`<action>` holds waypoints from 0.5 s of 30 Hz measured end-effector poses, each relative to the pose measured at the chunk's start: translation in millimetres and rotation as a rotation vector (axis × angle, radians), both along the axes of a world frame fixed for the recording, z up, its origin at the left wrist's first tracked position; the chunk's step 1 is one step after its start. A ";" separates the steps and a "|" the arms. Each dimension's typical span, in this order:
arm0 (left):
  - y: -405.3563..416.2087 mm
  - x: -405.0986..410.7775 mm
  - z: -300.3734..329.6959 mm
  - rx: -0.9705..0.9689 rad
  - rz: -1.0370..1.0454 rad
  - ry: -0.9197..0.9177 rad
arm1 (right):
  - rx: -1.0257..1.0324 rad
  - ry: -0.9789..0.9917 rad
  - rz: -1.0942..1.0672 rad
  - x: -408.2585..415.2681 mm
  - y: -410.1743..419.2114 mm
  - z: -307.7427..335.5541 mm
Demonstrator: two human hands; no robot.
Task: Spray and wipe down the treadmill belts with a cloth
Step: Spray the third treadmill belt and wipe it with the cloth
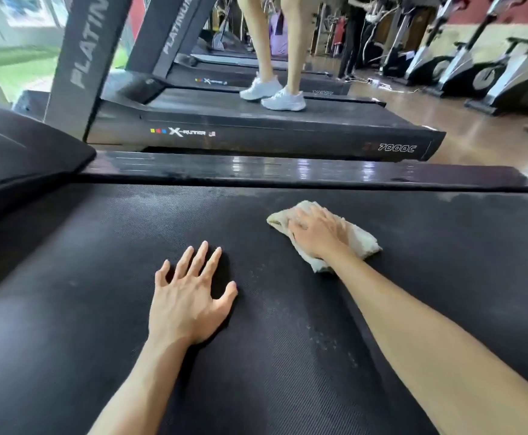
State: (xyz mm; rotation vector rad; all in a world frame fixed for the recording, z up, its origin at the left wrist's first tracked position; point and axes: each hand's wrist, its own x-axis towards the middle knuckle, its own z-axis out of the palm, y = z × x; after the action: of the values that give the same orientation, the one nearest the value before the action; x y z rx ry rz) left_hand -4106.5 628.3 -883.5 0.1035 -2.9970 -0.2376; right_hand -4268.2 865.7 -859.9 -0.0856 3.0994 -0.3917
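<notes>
Two hands on one black treadmill belt (84,277), which fills the near view; glossy side rail (288,171) along its far edge. Next treadmill (256,130) beyond has a person in white sneakers (272,94) on it. Left hand (190,296) flat on belt, fingers spread, holding nothing. Right hand (316,230) pressed palm-down on crumpled pale cloth (361,240), which lies on belt toward far rail. Faint damp streaks near cloth.
</notes>
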 end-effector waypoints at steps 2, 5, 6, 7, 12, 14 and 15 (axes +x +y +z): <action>-1.8 -2.2 -1.2 -0.003 0.006 0.010 | -0.063 -0.035 0.009 -16.4 -40.4 2.6; -0.1 -2.1 -0.9 -0.004 0.002 0.021 | 0.007 0.022 0.162 -17.6 -86.5 6.4; -1.3 -1.8 -0.1 -0.005 0.002 0.015 | 0.062 0.000 0.222 -16.9 -94.3 6.8; -1.4 -2.3 1.2 0.001 0.007 0.012 | 0.106 -0.045 0.285 -20.2 -98.7 10.7; -2.3 -1.9 -0.9 0.000 -0.001 0.004 | 0.121 -0.128 0.063 -55.0 -48.4 18.6; -3.6 -2.3 -3.1 -0.001 -0.001 -0.002 | 0.164 -0.106 -0.160 -63.4 -14.8 6.4; -3.3 -2.1 -3.7 -0.006 -0.003 0.004 | 0.155 -0.068 -0.268 -64.1 -0.9 0.8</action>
State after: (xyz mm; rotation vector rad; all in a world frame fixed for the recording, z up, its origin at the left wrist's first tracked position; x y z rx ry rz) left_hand -4108.6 625.0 -887.2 0.0984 -2.9935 -0.2290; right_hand -4332.3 864.9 -859.1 0.3402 3.0650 -0.1526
